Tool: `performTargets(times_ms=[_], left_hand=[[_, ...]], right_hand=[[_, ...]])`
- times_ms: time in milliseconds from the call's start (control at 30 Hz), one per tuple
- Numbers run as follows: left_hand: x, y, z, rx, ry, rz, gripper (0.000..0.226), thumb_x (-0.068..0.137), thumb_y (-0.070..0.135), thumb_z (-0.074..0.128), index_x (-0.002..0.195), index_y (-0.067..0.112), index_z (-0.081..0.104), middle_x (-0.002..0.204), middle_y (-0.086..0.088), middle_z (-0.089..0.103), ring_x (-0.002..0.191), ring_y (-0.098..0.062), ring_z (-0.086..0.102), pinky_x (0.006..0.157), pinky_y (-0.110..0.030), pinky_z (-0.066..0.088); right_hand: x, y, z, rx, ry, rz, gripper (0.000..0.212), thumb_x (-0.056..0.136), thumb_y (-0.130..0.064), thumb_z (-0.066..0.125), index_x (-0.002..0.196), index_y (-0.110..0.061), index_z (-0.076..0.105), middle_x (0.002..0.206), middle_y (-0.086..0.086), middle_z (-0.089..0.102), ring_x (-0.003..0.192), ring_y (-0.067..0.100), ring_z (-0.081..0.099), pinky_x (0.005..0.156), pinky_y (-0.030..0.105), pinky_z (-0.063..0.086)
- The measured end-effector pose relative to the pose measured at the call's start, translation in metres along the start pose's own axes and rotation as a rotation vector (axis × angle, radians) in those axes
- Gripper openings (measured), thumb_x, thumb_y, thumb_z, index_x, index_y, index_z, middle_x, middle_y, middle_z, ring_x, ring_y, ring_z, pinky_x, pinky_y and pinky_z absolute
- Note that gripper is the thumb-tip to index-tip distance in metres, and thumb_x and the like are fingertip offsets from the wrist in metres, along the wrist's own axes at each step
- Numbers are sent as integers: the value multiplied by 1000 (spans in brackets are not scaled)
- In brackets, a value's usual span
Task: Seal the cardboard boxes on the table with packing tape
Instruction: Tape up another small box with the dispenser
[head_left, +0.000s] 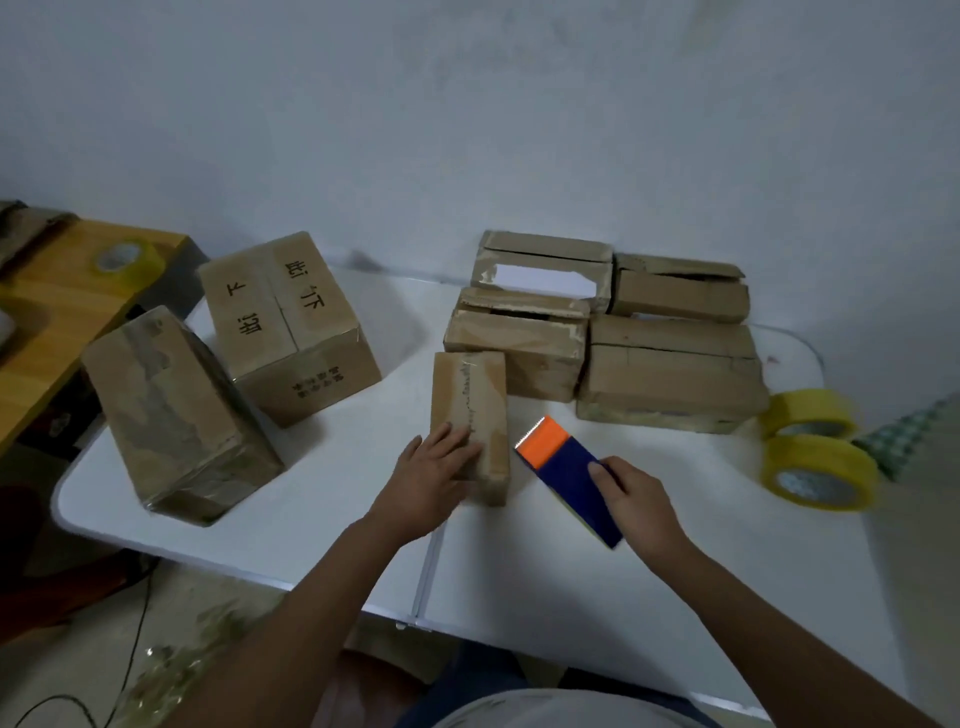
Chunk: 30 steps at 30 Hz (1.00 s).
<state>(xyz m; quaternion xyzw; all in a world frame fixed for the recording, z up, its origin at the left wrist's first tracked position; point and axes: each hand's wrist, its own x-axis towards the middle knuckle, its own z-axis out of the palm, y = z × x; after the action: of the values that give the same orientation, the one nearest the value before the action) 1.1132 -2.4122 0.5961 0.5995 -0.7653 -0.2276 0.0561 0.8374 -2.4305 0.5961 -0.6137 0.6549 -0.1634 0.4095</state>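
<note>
Fingers of the left hand (434, 470) lay flat and straight on the small box (470, 421), pressing it to the desk (322, 499); nothing was clamped. The right hand (636, 501) had its grip closed round the blue-and-orange tape cutter (569, 475), thumb on top. The box sat just beside the cutter, at nine o'clock from its orange blade end, its long axis running twelve to six. The left hand was the nearer one. Unsealed boxes (670, 374) waited at twelve, tape rolls (818, 470) at three.
</note>
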Motion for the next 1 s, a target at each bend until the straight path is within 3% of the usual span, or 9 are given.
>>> performTargets(times_ms=[133, 233, 333, 433, 533, 633, 733, 867, 1000], left_hand=[[8, 38, -14, -746, 145, -345, 31, 102, 32, 53, 131, 28, 62, 138, 5, 58, 120, -9, 56, 92, -21, 46], [16, 61, -19, -1158, 7, -576, 29, 103, 30, 51, 120, 13, 68, 119, -9, 70, 109, -21, 66, 96, -33, 53], [16, 73, -22, -1368, -81, -617, 31, 104, 29, 50, 113, 5, 68, 107, -13, 72, 100, -25, 66, 90, -34, 52], [14, 74, -22, -1435, -83, -611, 25, 101, 27, 55, 102, 9, 71, 102, -16, 72, 94, -23, 65, 83, -32, 55], [12, 73, -18, -1423, -93, -589, 30, 97, 25, 63, 114, 1, 69, 116, -25, 67, 101, -27, 64, 99, -45, 50], [12, 74, -14, -1386, -85, -592, 26, 97, 17, 62, 113, -1, 70, 120, -28, 64, 101, -29, 62, 104, -51, 48], [11, 74, -13, -1312, -53, -590, 22, 100, 12, 56, 110, 0, 71, 113, -24, 69, 100, -29, 64, 96, -43, 54], [9, 72, -11, -1207, 18, -579, 21, 101, 14, 53, 99, 9, 74, 94, -9, 75, 85, -15, 71, 67, -21, 56], [5, 68, -9, -1180, 42, -582, 21, 100, 13, 56, 89, 12, 73, 85, -6, 76, 76, -10, 72, 62, -16, 54]], right_hand=[[-10, -10, -18, -40, 75, -64, 47, 91, -63, 39, 73, -25, 60, 66, -8, 64, 57, 3, 59, 56, 19, 39], [-13, -15, -25, -39, 67, -122, 55, 84, -69, 36, 72, -23, 63, 65, -8, 65, 58, 3, 60, 57, 19, 42], [-14, -17, -28, -42, 58, -157, 57, 82, -70, 35, 74, -23, 64, 66, -8, 66, 60, 3, 60, 57, 17, 42], [-15, -14, -29, -50, 44, -166, 58, 81, -71, 34, 77, -22, 66, 70, -8, 67, 63, 3, 62, 60, 20, 45], [-15, -12, -28, -63, 26, -177, 59, 80, -72, 33, 80, -23, 66, 73, -9, 68, 66, 3, 63, 64, 23, 48], [-15, -14, -27, -86, 12, -188, 60, 79, -73, 30, 83, -25, 65, 75, -10, 68, 68, 2, 63, 62, 19, 47], [-13, -17, -27, -125, -15, -195, 58, 80, -74, 29, 83, -27, 64, 76, -12, 66, 68, 2, 62, 59, 15, 40], [-7, -22, -27, -172, -43, -220, 64, 77, -78, 28, 84, -26, 63, 76, -10, 66, 68, 2, 62, 58, 15, 40], [-4, -23, -27, -207, -121, -202, 58, 76, -78, 35, 85, -27, 61, 77, -12, 65, 68, 3, 62, 55, 14, 42]])
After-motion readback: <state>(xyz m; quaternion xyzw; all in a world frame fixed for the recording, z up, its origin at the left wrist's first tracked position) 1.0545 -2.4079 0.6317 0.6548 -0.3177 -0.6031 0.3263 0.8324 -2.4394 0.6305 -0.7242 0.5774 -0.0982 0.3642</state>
